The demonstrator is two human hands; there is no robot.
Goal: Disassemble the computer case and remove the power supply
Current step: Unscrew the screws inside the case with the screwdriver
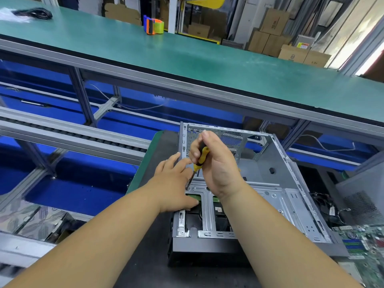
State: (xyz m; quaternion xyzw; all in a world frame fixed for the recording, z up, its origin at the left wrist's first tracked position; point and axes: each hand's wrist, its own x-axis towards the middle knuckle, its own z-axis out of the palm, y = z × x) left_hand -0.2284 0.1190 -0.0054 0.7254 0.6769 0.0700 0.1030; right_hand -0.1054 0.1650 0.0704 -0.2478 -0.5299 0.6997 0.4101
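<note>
Two bare hands in view, both over the open computer case, which lies on its side on a dark mat at about 5 o'clock of frame centre. Far left, at 8 o'clock, I log a roller conveyor rail and, below it, shiny foil-wrapped packs. At 11 o'clock, on the green bench, a coil of black cable; at 12 o'clock a blue-and-orange tape dispenser. Left hand: fingers straight and slightly spread, resting flat on the case's left edge, thumb touching the metal frame near a green board edge. Just right of it, the screwdriver, yellow-and-black handle, shaft tilted down to the left, tip on a screw in the silver drive bracket. Right hand: fingers curled tight around the handle, thumb up at 12 o'clock. Inside the case, dark bays under the bracket; I cannot tell whether any is the power supply. Far right, at 4 o'clock, loose black wiring, a grey mesh panel and a green circuit board beside the case.
</note>
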